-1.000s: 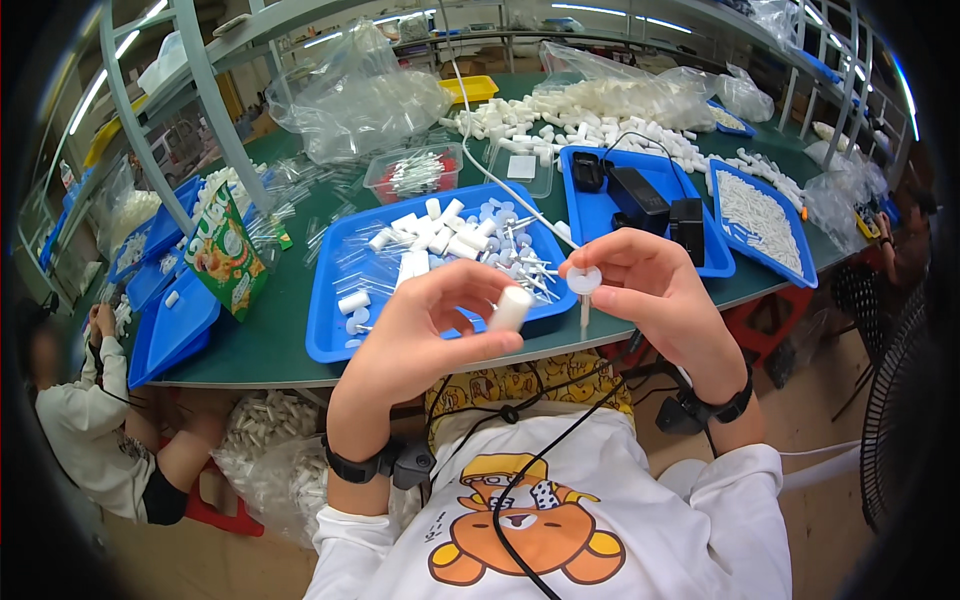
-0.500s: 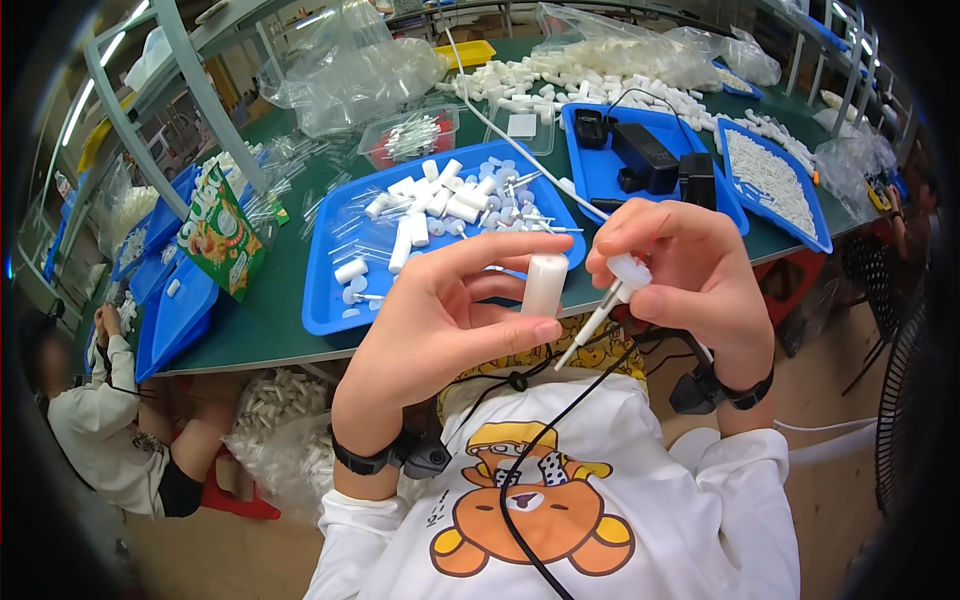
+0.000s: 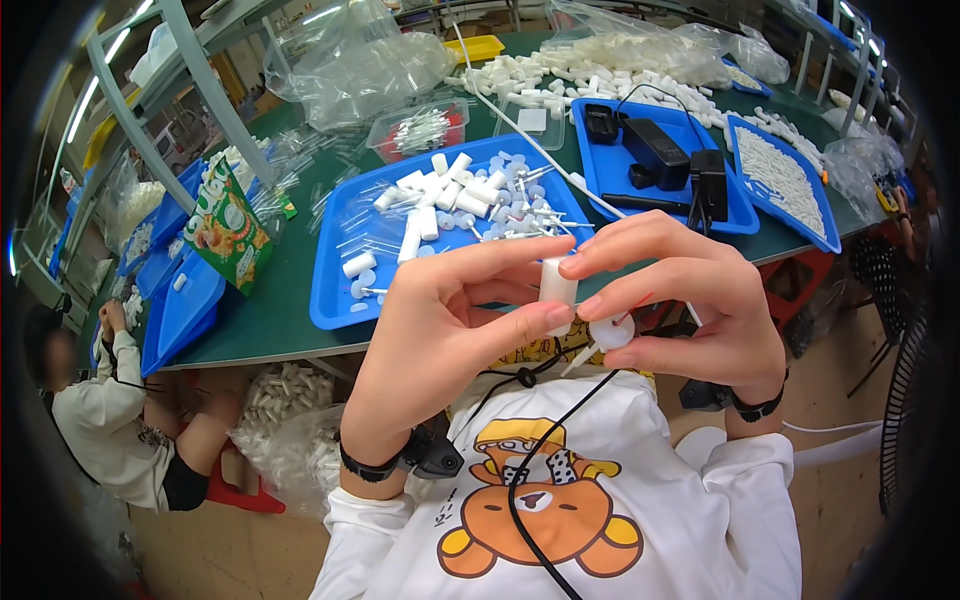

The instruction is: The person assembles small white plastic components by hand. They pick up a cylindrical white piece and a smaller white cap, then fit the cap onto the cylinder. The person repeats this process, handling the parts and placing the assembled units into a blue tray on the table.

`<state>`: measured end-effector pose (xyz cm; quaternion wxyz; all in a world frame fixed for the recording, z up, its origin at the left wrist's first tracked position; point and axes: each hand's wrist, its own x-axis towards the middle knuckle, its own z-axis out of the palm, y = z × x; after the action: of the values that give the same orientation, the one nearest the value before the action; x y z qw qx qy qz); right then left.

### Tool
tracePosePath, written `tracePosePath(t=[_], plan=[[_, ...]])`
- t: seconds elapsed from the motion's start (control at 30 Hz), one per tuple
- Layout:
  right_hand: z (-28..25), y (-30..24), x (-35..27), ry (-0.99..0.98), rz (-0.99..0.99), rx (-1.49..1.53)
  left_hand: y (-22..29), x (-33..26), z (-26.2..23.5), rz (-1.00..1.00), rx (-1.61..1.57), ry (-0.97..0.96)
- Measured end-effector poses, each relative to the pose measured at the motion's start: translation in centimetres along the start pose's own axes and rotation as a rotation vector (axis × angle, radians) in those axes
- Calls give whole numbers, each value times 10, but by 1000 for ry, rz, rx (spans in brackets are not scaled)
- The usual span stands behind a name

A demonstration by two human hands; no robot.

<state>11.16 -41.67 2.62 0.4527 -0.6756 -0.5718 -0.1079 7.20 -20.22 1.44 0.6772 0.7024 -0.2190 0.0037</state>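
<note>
Between the thumb and fingers of my left hand [image 3: 425, 335] stands a white plastic cylinder [image 3: 557, 283], roughly upright. My right hand [image 3: 695, 315] pinches a thin-stemmed white plastic part with a translucent round disc [image 3: 612, 331]; its stem points down and left, below the cylinder. My right fingertips also reach the cylinder's side. A thin red line shows beside the disc; what it is I cannot make out. Just beyond my hands lies a blue tray [image 3: 325, 290] with more white cylinders [image 3: 428, 222], translucent discs with stems [image 3: 510, 212] and clear thin tubes [image 3: 368, 235].
To the right, a blue tray [image 3: 742, 212] carries black adapters [image 3: 655, 150], and another holds small white pieces [image 3: 785, 180]. White cylinders [image 3: 570, 75] are heaped at the back near plastic bags [image 3: 355, 75]. A green packet [image 3: 228, 228] stands left; a person [image 3: 125, 420] sits beyond it.
My right hand has come closer to my left, and its fingertips now reach the white cylinder. The disc has turned to show its flat face. The whole view has shifted slightly.
</note>
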Motion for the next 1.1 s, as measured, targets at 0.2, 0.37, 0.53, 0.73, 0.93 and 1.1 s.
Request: tracePosePath(t=[0.2, 0.37, 0.53, 0.73, 0.93, 1.1], plan=[[-3, -3, -4, -14, 92, -75, -2, 1, 1, 11, 68, 58], [4, -2, -3, 89, 88, -74, -1, 0, 5, -18, 35, 29], [13, 2, -2, 157, 78, -128, -5, -1, 9, 14, 38, -2], [13, 8, -4, 180, 160, -65, -2, -4, 13, 12, 77, -22], [19, 10, -3, 172, 222, 12, 3, -5, 14, -52, 90, 11], [11, 8, -5, 111, 319, 213, 7, -6, 14, -54, 99, 35]])
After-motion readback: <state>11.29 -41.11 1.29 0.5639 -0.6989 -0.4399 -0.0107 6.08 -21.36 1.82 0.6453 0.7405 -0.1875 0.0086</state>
